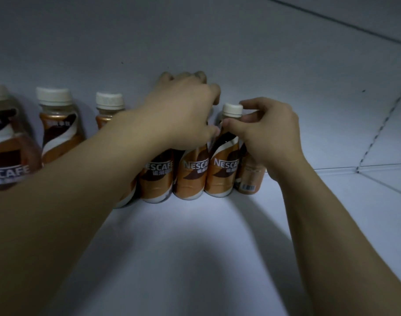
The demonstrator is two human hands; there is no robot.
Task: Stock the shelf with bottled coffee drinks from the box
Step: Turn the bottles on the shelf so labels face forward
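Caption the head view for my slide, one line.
Right hand pinches one bottle by the neck; left hand covers neighbouring bottles on the shelf.

Free shelf [313, 208] right of bottles [220, 174]

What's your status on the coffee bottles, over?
Right hand pinches neck of capped bottle, upright on shelf. Left hand curled over neighbouring bottles, grip hidden. Barcode bottle crowds the right side.

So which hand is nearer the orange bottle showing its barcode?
Right. The right hand, pinching the neighbouring white-capped bottle, covers the top of the orange barcode bottle; the left hand is over bottles further left.
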